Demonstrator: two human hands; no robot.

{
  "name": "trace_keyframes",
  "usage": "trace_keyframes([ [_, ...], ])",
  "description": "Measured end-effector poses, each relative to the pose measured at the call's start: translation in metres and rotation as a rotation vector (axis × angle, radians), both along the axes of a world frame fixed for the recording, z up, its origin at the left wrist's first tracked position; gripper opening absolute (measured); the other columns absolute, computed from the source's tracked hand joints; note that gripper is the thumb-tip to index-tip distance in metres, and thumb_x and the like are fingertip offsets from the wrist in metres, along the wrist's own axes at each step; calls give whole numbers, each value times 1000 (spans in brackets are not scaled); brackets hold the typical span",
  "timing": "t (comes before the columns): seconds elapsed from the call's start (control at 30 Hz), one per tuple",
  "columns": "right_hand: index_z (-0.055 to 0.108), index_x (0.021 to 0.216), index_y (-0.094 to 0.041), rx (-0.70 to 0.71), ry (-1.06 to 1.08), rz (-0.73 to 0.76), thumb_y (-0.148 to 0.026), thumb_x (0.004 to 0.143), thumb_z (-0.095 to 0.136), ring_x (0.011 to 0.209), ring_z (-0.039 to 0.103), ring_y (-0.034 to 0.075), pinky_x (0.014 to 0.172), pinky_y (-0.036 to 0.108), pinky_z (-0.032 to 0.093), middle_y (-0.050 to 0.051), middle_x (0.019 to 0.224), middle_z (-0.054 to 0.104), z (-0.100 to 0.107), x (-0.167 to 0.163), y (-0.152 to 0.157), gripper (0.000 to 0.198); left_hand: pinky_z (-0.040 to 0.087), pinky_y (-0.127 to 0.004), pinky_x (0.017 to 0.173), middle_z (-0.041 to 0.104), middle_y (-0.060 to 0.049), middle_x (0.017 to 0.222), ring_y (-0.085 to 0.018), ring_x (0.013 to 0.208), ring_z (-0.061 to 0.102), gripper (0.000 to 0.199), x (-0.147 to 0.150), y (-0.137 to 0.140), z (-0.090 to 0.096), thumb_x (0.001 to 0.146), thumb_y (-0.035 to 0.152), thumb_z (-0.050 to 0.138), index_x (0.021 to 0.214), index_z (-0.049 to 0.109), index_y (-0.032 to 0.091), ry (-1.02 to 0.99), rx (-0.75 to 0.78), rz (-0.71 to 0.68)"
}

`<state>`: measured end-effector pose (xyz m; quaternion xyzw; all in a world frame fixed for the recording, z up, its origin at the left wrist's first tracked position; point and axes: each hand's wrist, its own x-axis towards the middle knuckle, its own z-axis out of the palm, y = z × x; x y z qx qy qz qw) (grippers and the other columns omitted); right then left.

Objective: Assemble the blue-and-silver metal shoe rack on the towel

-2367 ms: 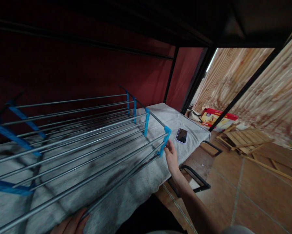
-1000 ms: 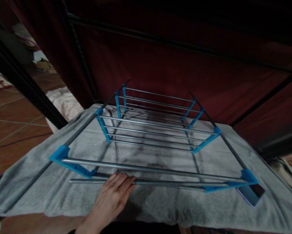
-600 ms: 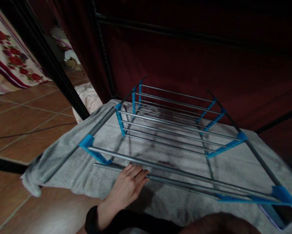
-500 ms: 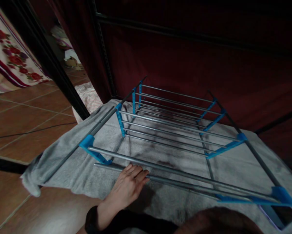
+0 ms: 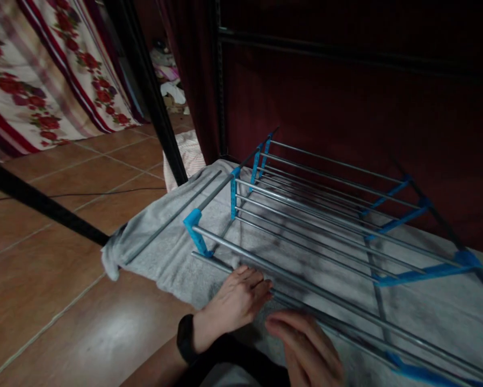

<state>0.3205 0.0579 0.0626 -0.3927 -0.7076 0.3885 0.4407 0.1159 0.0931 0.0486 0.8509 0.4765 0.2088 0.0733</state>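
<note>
A rack of grey metal tubes with blue plastic end brackets (image 5: 233, 193) lies on its side on a grey blanket. Along its near side, my left hand (image 5: 241, 298) is closed around a metal tube (image 5: 213, 262), whose left end sticks out free beside the nearest blue bracket (image 5: 196, 231). My right hand (image 5: 308, 344) is low in the picture, just right of my left one. Its fingers are bent slightly and hold nothing I can see; the palm is hidden. Parallel to the rack's left side, a separate grey tube (image 5: 172, 217) rests on the blanket.
Under the rack spreads the grey blanket (image 5: 160, 269), over a raised surface. Black metal frame posts (image 5: 160, 102) stand at the left, with a dark red curtain (image 5: 325, 102) behind. Brown floor tiles (image 5: 56, 290), a cable (image 5: 84, 193) and a flowered cloth (image 5: 43, 80) are at the left.
My view has turned left, so the rack sits further right. My right hand has come into view near my left, which keeps its hold on the tube. The phone at lower right is out of view.
</note>
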Motion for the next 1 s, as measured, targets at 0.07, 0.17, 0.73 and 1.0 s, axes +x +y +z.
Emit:
trace_keyframes([
  [0.07, 67, 125, -31, 374, -329, -28, -17, 95, 47, 108, 67, 20, 94, 38, 54, 4, 116, 72, -18, 2, 13, 38, 42, -38, 83, 66, -5, 92, -21, 87, 59, 25, 0, -1, 0, 102, 29, 44, 116, 62, 19, 10, 3, 7],
  [0.17, 61, 131, -17, 729, -679, -138, -10, 98, 37, 115, 62, 22, 102, 41, 46, 9, 124, 68, -40, 11, 24, 42, 43, -38, 83, 66, -5, 94, -21, 89, 59, 26, 1, -1, -1, 102, 31, 43, 117, 62, 20, 23, 6, 8],
  [0.73, 50, 142, -20, 757, -864, -184, -3, 97, 36, 96, 60, 20, 87, 37, 46, 7, 109, 67, -33, 26, 38, 50, 47, -32, 85, 64, -6, 96, -20, 92, 59, 35, -108, 16, -2, 98, 49, 48, 99, 64, 18, -1125, 331, 867],
  [1.0, 48, 143, -20, 745, -885, -183, -3, 97, 36, 97, 61, 19, 89, 36, 47, 7, 109, 67, -37, 28, 39, 51, 39, -27, 52, 50, -3, 52, -14, 51, 44, 64, -110, 58, -9, 95, 60, 28, 60, 60, 17, -1316, -181, 582],
])
